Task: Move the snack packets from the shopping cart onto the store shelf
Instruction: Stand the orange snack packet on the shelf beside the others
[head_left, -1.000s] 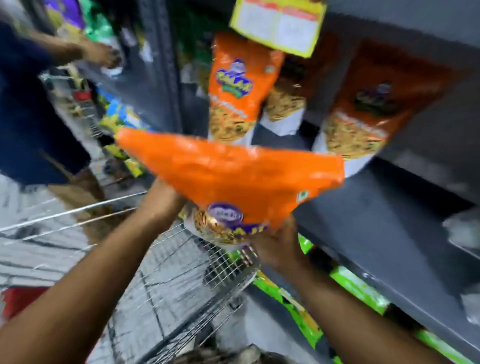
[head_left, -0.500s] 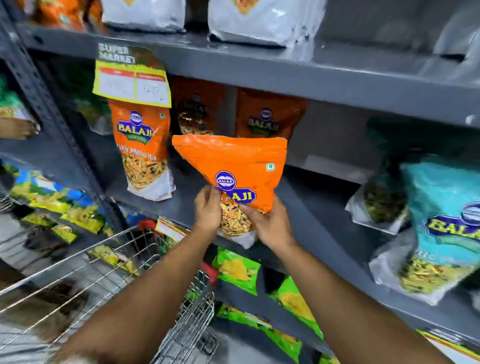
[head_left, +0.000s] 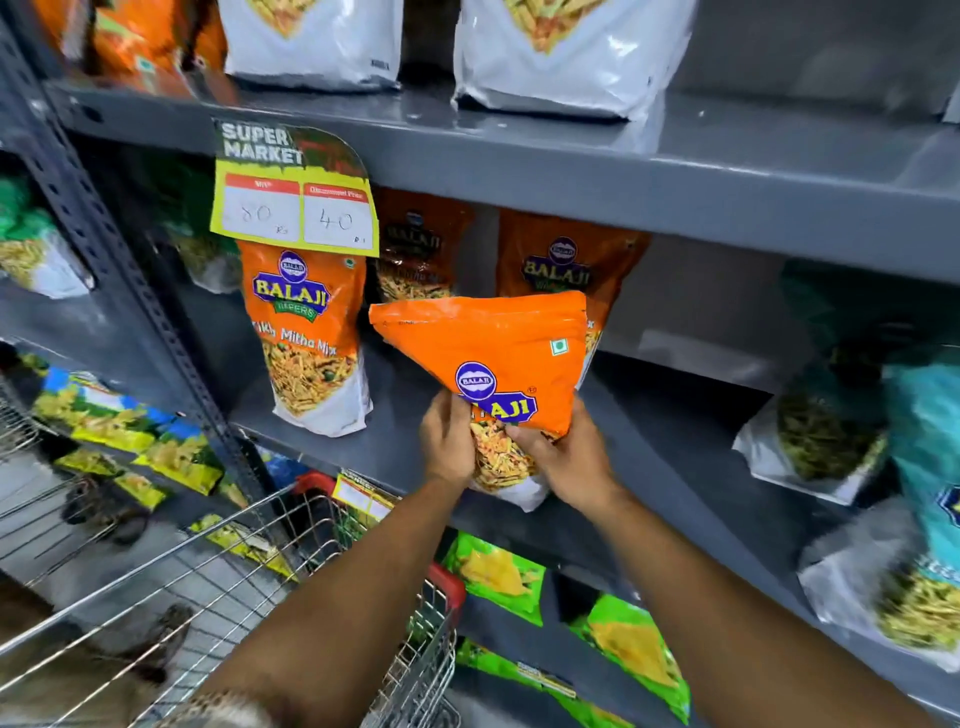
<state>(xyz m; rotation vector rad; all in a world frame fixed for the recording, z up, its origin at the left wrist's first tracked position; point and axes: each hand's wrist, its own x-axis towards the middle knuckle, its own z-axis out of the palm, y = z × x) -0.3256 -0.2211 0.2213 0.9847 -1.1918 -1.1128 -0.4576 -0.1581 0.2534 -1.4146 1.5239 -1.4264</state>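
An orange Balaji snack packet (head_left: 493, 358) stands at the front of the grey middle shelf (head_left: 395, 447), its top leaning away toward the shelf back. My left hand (head_left: 445, 441) grips its lower left side. My right hand (head_left: 566, 457) grips its lower right side, fingers curled round the bottom. Another orange packet (head_left: 304, 332) stands upright on the same shelf to the left. Two more orange packets (head_left: 566, 265) stand behind the held one. The wire shopping cart (head_left: 218, 566) is below left; its contents are not visible.
A yellow price tag (head_left: 293, 208) hangs from the upper shelf (head_left: 571, 161), which carries white packets (head_left: 566, 47). Teal and white packets (head_left: 924, 467) fill the right of the middle shelf. Green packets (head_left: 498, 577) lie on the lower shelf. A bare stretch of shelf (head_left: 675, 415) lies right of the held packet.
The packet went up from over the cart and in toward the middle shelf, both hands still holding it. It is now farther in, its top tipped toward the shelf back.
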